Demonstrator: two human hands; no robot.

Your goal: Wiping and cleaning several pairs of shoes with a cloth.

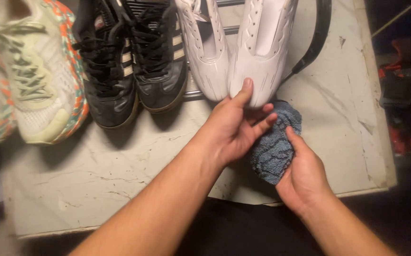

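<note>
Knit mesh, pale with orange and teal trim, marks the running shoes (30, 76) at the far left of the marble slab (120, 175). Next along I see a pair of black sneakers (129, 57) with light side stripes, toes pointing toward me. Then come the white shoes (243, 42), side by side against a dark strap (316, 38). My left hand (236, 128) grips the toe of the right-hand white shoe, thumb pressed on top, fingers curled beneath. Just beside it, my right hand (305, 178) is closed around a blue cloth (274, 147), bunched right under that toe. I judge the step in hand to be wiping the toe. The next move would call for a steady hold on the shoe and firm, even pressure from the cloth against the smooth white surface.
</note>
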